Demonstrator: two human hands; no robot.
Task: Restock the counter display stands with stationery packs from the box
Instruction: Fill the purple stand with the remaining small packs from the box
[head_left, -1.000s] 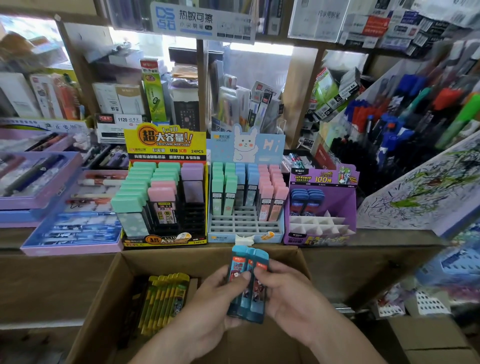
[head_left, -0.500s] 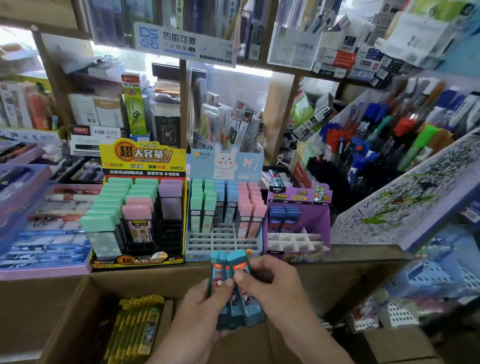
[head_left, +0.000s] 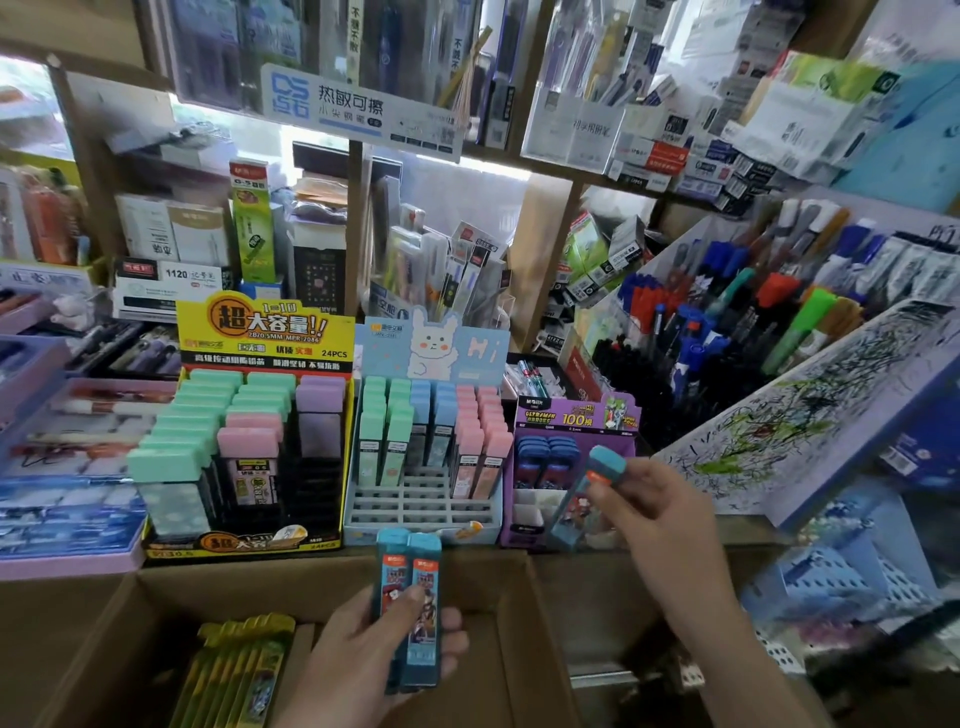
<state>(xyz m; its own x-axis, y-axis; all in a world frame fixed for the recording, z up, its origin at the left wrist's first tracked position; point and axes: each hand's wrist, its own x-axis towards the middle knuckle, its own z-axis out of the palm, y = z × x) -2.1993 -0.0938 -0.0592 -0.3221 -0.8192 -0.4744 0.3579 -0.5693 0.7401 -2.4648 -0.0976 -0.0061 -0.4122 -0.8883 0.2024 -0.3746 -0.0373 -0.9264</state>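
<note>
**Restock barely begun: one pack headed for the purple stand**

Far left, the box (head_left: 156, 597) holds a row of yellow packs (head_left: 234, 670), none placed yet by the look of it. Above it, the yellow stand (head_left: 265, 332) is full on its left but shows bare black slots at right and front.

The left hand (head_left: 363, 660) is over the box, thumb and fingers wrapped round two teal packs (head_left: 415, 608), held upright.

The bunny stand (head_left: 431, 343) has its front rows unfilled. The purple stand (head_left: 576, 413) has only a few dark-blue packs at the back (most in need, I'd say).

The right hand (head_left: 660, 514) pinches a single teal pack (head_left: 587, 493) near its cap, tilted, just in front of the purple stand and not yet in a slot.

Approx. everything is left to do.

Hard to tell:
- The box's near end is cut off.
- The left hand hides part of the box floor, so more teal stock can't be confirmed.
- The pack hides some purple-stand slots.
- Label print is too blurred to read.
</note>
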